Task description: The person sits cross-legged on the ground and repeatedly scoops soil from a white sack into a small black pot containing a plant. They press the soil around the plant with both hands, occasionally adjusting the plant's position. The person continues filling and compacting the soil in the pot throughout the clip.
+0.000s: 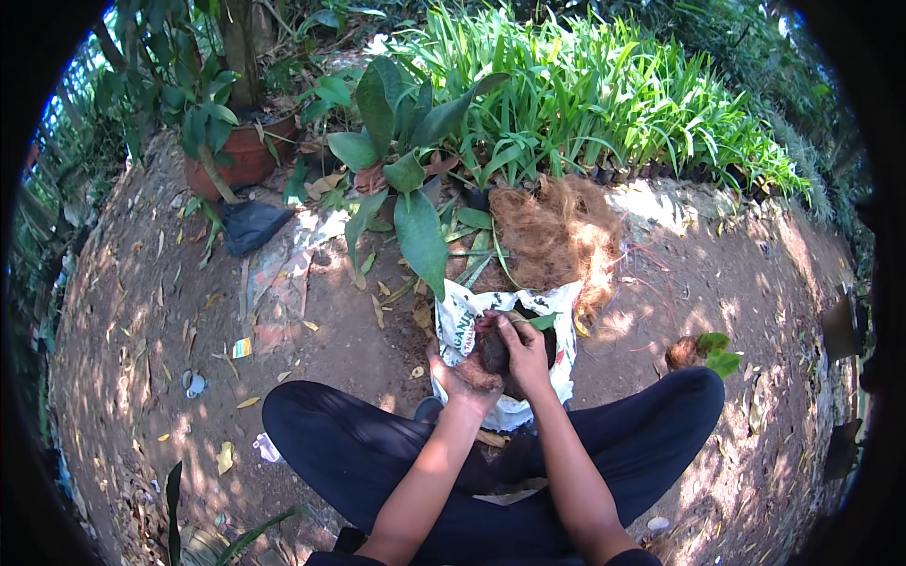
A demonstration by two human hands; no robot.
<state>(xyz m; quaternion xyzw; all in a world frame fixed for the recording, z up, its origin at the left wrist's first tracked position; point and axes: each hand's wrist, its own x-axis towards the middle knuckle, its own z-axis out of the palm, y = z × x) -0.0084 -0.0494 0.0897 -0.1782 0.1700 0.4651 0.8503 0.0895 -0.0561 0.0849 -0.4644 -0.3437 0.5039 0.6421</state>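
Note:
An open white plastic sack (563,385) with printed writing stands before my crossed legs, dark soil inside it. Over its mouth, my left hand (463,378) is cupped palm up under brown coconut fiber (478,375) and a clump of dark soil (493,352). My right hand (525,354) grips the clump from the other side, its thumb and fingertips near the top. A green leaf (543,322) sticks out by the right fingers; whether it joins the clump is hidden. Just beyond the sack lies a large heap of loose coconut fiber (552,233).
Broad-leaved plants (421,230) lean close beyond the sack. A fiber-wrapped ball (684,352) with green leaves rests right of my knee. Farther off are a red-brown pot (241,159), a black plastic bag (253,226) and rows of grassy seedlings (601,106). A white cup (192,383) lies left.

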